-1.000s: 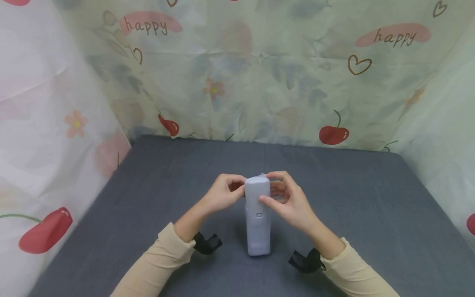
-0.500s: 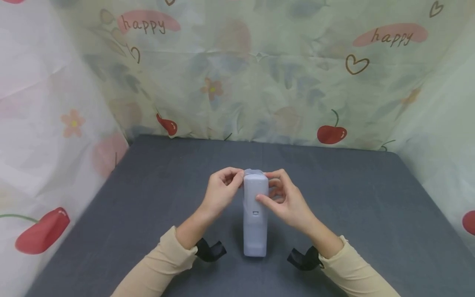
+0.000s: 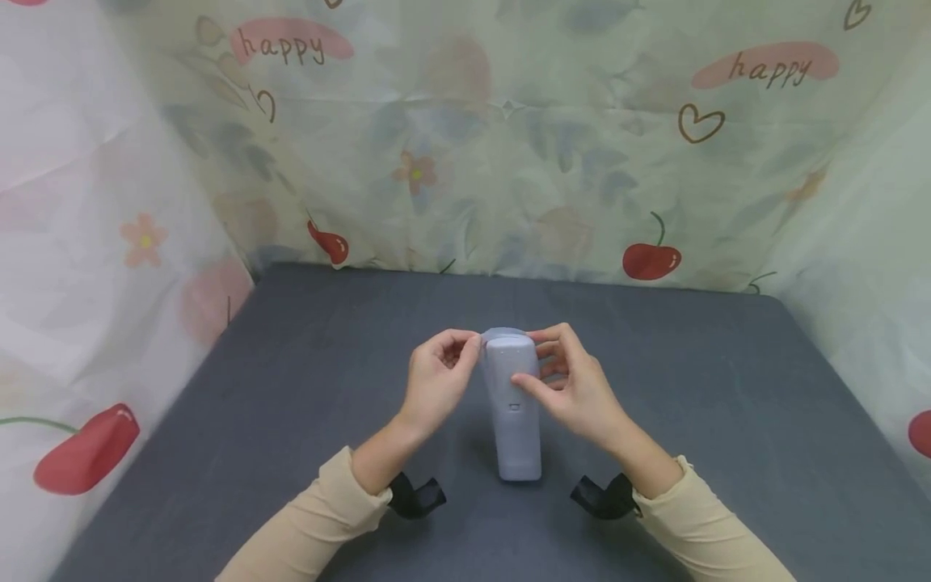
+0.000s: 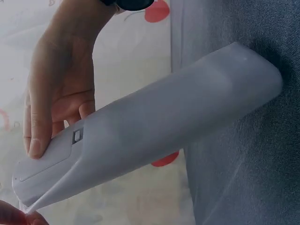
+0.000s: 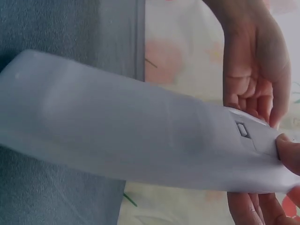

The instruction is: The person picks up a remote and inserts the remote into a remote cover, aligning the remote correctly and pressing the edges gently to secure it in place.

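A pale remote control [image 4: 47, 168], its back with the battery cover latch showing, is inside a translucent sleeve [image 4: 164, 117]. The pair stands slightly tilted over the table, and its lower end appears near or on the cloth in the left wrist view. My left hand [image 3: 436, 376] pinches the sleeve's rim between thumb and index finger, pulling it out from the remote's upper left corner. My right hand [image 3: 585, 396] grips the upper right side, thumb on the remote's back and other fingers around the far side. The remote's button face is hidden from view.
A dark grey cloth-covered table [image 3: 349, 323] lies beneath. Patterned curtains [image 3: 465, 202] enclose it at the back and both sides. Black straps with mounts [image 3: 418, 495] sit at both wrists.
My left fingers have shifted from the remote's side up to the sleeve's rim, and the sleeve now stands away from the top. The lower end has moved slightly away and right.
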